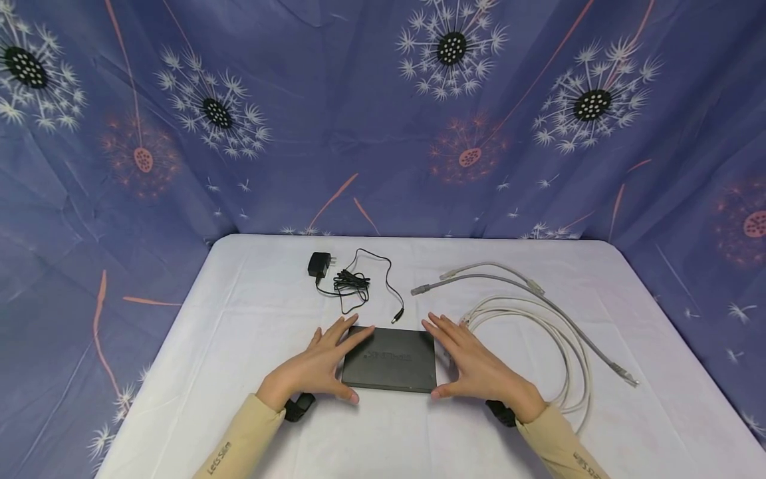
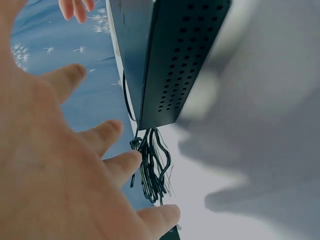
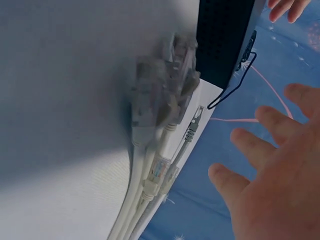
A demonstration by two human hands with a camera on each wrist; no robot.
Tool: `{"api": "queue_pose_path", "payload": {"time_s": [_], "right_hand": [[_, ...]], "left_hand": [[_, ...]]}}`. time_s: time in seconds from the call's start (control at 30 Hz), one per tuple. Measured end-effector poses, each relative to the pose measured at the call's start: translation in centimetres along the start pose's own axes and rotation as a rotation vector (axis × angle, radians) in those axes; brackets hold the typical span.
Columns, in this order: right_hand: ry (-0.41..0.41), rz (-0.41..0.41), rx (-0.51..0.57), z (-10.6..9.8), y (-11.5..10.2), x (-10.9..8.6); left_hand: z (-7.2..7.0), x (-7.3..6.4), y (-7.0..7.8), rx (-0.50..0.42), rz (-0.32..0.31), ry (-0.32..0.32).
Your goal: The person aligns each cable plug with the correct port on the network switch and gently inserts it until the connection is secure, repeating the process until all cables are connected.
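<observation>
A flat black box, a network switch [image 1: 390,359] by its look, lies on the white table with raised lettering on top. Spread fingers of my left hand [image 1: 320,362] flank its left end, with the index finger over its far left corner in the head view. On the opposite side my right hand [image 1: 475,362] is held the same way, thumb near the front right corner. Both wrist views show a gap between fingers and box. Rows of vent holes run along the switch's side [image 2: 185,60]. Neither hand holds anything.
Behind the switch lies a black power adapter [image 1: 320,264] with its bundled cord [image 1: 351,283]. To the right are a coiled white network cable [image 1: 588,376] and grey network cables [image 1: 421,289]. Clear plugs [image 3: 150,95] lie close by the switch's right side. A patterned blue curtain [image 1: 335,133] hangs behind.
</observation>
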State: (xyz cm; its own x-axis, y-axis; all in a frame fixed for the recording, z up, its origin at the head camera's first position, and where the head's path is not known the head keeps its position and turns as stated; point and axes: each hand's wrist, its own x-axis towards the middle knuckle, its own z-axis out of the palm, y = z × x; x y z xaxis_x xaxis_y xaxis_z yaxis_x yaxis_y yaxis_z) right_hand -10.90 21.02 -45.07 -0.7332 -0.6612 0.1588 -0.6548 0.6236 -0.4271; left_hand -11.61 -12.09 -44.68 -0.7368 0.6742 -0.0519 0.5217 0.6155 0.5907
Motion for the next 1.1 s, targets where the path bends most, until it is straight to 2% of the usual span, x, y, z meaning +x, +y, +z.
{"api": "queue_pose_path", "payload": {"time_s": [0.33,0.67,1.1], "right_hand": [[-0.012,0.013,-0.007,0.9,0.2,-0.4],[0.001,0.019,-0.035,1.5,0.3,-0.4],[-0.007,0.035,-0.051,2.2,0.5,0.1]], "left_hand": [[0.2,-0.1,-0.1,0.01,0.01,0.001],[0.5,-0.1,-0.6,0.02,-0.006,0.004],[0.5,0.8,-1.5,0.033,-0.02,0.007]]}}
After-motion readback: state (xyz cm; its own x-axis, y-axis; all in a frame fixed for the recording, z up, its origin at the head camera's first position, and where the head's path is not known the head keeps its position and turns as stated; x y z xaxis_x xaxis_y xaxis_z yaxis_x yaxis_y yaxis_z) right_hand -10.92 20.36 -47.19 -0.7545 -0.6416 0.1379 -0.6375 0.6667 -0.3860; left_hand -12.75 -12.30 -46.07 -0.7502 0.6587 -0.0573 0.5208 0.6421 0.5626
